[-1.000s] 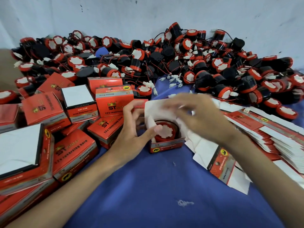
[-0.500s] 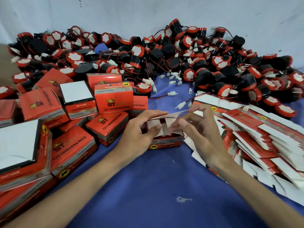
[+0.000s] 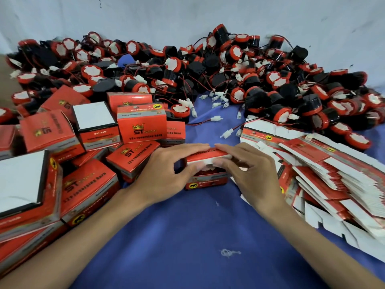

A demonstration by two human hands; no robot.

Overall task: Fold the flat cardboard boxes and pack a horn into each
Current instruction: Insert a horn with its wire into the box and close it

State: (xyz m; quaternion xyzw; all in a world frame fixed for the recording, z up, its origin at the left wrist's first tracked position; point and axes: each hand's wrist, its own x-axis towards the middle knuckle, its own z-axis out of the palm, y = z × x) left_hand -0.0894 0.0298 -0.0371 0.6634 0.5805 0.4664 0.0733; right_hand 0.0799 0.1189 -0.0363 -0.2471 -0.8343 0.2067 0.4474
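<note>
Box (image 3: pixel 205 184) sits mid blue cloth (image 3: pixel 187 236), lid almost down; left hand (image 3: pixel 164 174) and right hand (image 3: pixel 252 174) both pinch that lid, fingers on top, thumbs at the white tuck flap (horn inside mostly hidden). Folded boxes (image 3: pixel 141 126) crowd just left of the box, and fanned flat boxes (image 3: pixel 323 163) lie just right of it, partly under the right hand. Behind the box, loose horns (image 3: pixel 208 69) with wires are heaped against the wall (image 3: pixel 187 15).
</note>
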